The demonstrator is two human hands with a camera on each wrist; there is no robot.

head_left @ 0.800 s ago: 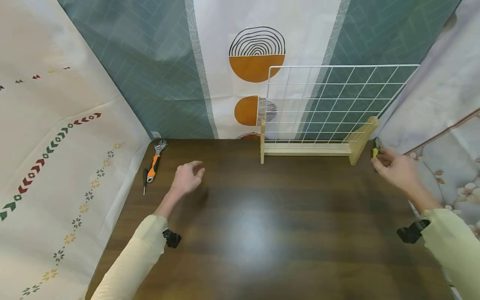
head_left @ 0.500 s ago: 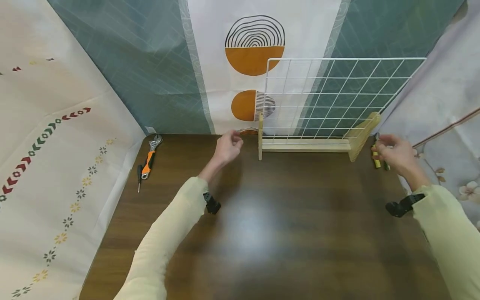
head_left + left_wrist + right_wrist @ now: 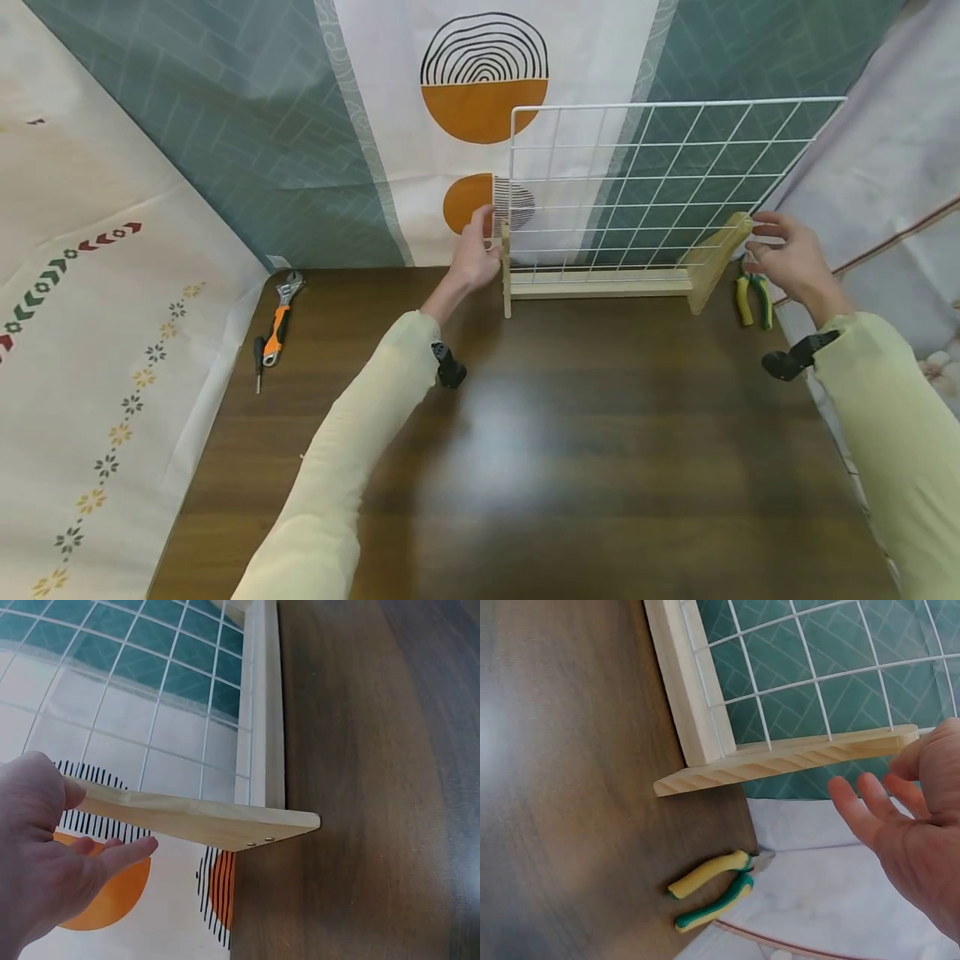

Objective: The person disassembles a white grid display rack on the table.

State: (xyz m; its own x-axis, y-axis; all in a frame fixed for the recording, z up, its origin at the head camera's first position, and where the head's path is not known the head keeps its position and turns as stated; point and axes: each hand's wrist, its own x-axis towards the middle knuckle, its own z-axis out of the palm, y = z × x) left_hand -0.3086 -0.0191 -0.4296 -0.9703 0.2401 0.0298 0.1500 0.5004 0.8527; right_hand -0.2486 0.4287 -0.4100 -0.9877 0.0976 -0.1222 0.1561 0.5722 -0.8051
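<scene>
"As your left hand (image 3: 474, 257) stands at the left end of the rack, how do its fingers lie?"

"You have them loose and spread, the lower ones reaching out beside the left side panel (image 3: 199, 825) and not wrapped round it. Your thumb overlaps the panel's upper end; whether it presses there, I can't tell you."

"And my right hand (image 3: 791, 254)?"

"Yours is relaxed too, fingers apart and slightly bent, close by the upper end of the right side panel (image 3: 780, 760). Contact is hard to judge. Both your arms stretch forward, the left sleeve (image 3: 378, 396) slanting in from the lower edge, the right sleeve (image 3: 873, 392) from the lower right."

"Where does the rack sit, and how does it look?"

"It's between your hands at the back of the table (image 3: 562, 450), right of centre, upright before the printed cloth (image 3: 285, 150). You're looking at a white wire grid (image 3: 667, 177) rising above a pale wooden crossbar (image 3: 600, 289), with a pale panel at each end. Two screw heads (image 3: 270, 839) show on the left one. Just beyond the right panel you have pliers (image 3: 744, 302) with yellow-and-green handles, spread apart."
</scene>
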